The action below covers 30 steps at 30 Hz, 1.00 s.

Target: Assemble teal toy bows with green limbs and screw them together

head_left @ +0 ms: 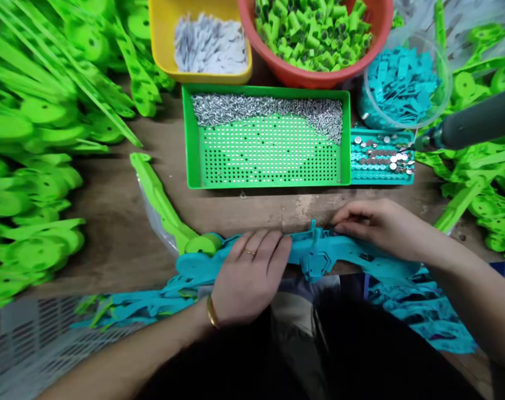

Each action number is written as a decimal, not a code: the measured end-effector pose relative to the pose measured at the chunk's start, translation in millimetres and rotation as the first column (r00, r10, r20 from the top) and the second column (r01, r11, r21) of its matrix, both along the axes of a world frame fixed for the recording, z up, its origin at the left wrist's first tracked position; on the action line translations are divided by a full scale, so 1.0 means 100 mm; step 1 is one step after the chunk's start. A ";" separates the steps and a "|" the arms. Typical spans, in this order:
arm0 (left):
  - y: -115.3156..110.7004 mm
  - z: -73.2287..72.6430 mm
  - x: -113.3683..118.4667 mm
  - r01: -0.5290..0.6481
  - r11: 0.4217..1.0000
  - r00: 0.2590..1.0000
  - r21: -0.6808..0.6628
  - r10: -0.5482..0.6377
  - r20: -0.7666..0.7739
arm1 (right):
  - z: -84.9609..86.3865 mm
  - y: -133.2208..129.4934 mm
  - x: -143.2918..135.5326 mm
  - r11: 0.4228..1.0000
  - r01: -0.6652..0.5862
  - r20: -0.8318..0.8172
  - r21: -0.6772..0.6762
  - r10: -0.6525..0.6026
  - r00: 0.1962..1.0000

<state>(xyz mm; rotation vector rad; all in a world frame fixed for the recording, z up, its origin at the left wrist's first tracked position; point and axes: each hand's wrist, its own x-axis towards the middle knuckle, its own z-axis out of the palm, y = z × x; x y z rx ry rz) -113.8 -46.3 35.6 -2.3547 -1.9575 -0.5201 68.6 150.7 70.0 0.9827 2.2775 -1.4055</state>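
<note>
At far left, bright green plastic parts (pixel 31 116) pile up on the wooden table (pixel 110 222). Next comes a curved green arm (pixel 163 203), its round end against the long blue part (pixel 352 253), which lies along the table's near edge. Farther back stands a yellow bin (pixel 163 44) of pale pieces. The left hand (pixel 254 272) lies over the blue part, fingers together; whether it grips underneath cannot be told. Behind sits a green tray (pixel 269 166) of screws. The right hand (pixel 366 222), well apart from the left, has thumb and forefinger drawn close at the blue part's far edge; anything between them cannot be made out. Beyond it sits a turquoise tray (pixel 381 179) of metal discs, a grey tool (pixel 477 125) slanting in from the right
</note>
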 end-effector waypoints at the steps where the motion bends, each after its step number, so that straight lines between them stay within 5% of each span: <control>1: 0.00 0.00 0.00 0.005 1.000 1.000 0.010 -0.005 -0.001 | 0.00 0.00 -0.01 1.000 -0.002 0.007 -0.007 0.002 1.000; 11: 0.02 0.04 -0.01 -0.013 0.999 1.000 0.034 0.013 -0.017 | 0.05 0.10 -0.07 0.976 -0.214 0.080 -0.035 0.216 0.973; 21: 0.03 0.03 -0.02 0.003 1.000 1.000 0.028 -0.003 -0.011 | -0.02 0.05 -0.08 0.983 -0.186 -0.041 -0.010 0.185 0.982; 30: 0.04 0.01 -0.03 0.019 0.999 0.999 -0.042 -0.018 0.030 | -0.18 0.01 -0.08 0.980 -0.197 0.061 0.033 0.194 0.979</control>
